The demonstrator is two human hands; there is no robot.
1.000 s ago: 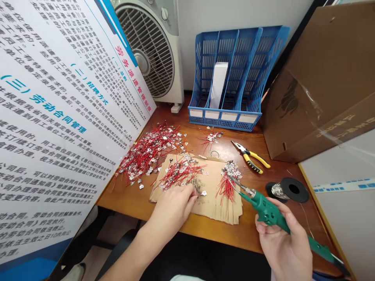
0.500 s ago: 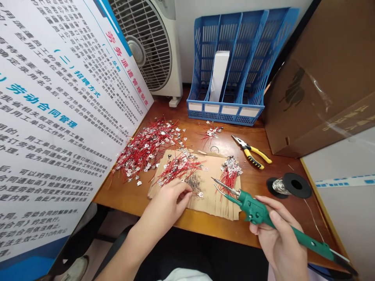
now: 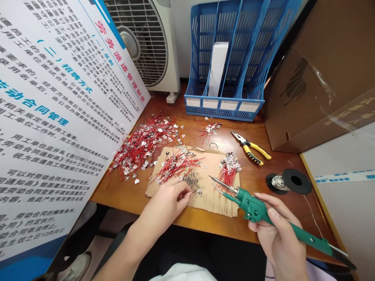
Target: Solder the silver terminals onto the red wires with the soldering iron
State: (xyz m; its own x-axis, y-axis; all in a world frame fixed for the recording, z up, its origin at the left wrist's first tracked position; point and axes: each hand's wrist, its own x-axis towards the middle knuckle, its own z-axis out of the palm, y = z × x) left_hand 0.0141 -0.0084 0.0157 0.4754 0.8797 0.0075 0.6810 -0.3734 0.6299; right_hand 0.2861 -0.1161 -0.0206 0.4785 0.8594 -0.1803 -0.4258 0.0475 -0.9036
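My soldering iron [image 3: 252,207] is green. I see red wires [image 3: 143,144], tan cardboard [image 3: 208,164] speckled dark, yellow-and-black pliers [image 3: 247,146], a blue latticed rack [image 3: 224,113] and my reddish-brown counter [image 3: 190,130].

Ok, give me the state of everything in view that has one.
Left hand: pinched on the small part
Right hand: closed around the soldering iron
Soldering iron: held, tip off the small part
Red-wired parts: loose, heaped
Pliers: lying down, handles spread
Wire spool: partly wound, strand trailing
Cardboard sheet: flat, dark-speckled
File rack: upright, holding a white item
Fan: upright; whether running, unclear
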